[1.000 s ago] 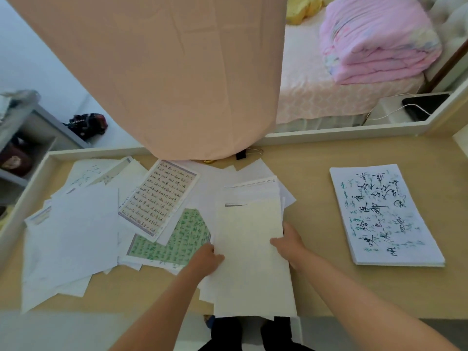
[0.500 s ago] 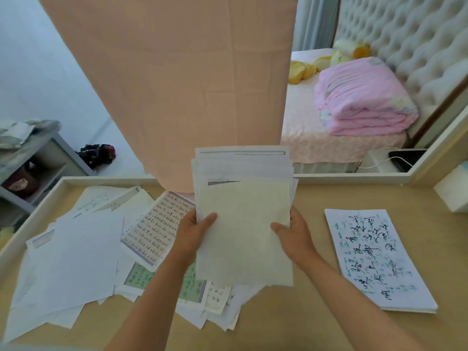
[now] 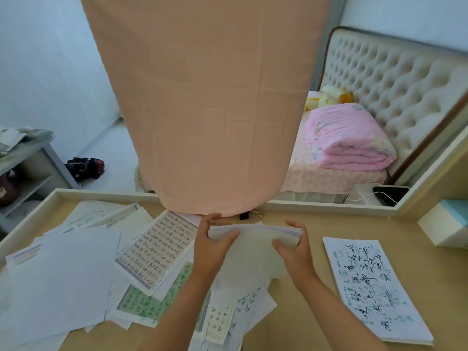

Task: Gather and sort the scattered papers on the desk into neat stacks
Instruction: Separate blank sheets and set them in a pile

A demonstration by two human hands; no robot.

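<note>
I hold a bundle of papers [image 3: 253,245] above the middle of the wooden desk [image 3: 298,307], tilted so its top edge faces me. My left hand [image 3: 214,245] grips the bundle's left side and my right hand [image 3: 293,245] grips its right side, thumbs on the near face. Scattered sheets [image 3: 65,272] cover the desk's left half, among them a lined handwritten page [image 3: 158,249] and a green grid sheet [image 3: 144,304]. A neat stack topped by brush calligraphy [image 3: 372,287] lies at the right.
A peach cloth [image 3: 207,102] hangs down to the desk's far edge. A black binder clip [image 3: 244,215] lies under it. A white and teal box [image 3: 448,225] stands at the far right. Beyond the desk's raised rim are a bed with a pink quilt [image 3: 347,138] and a shelf [image 3: 22,168].
Both hands lifted the bundle off the desk, raised it upright, then tipped it forward toward flat. My view rose toward the bed.
</note>
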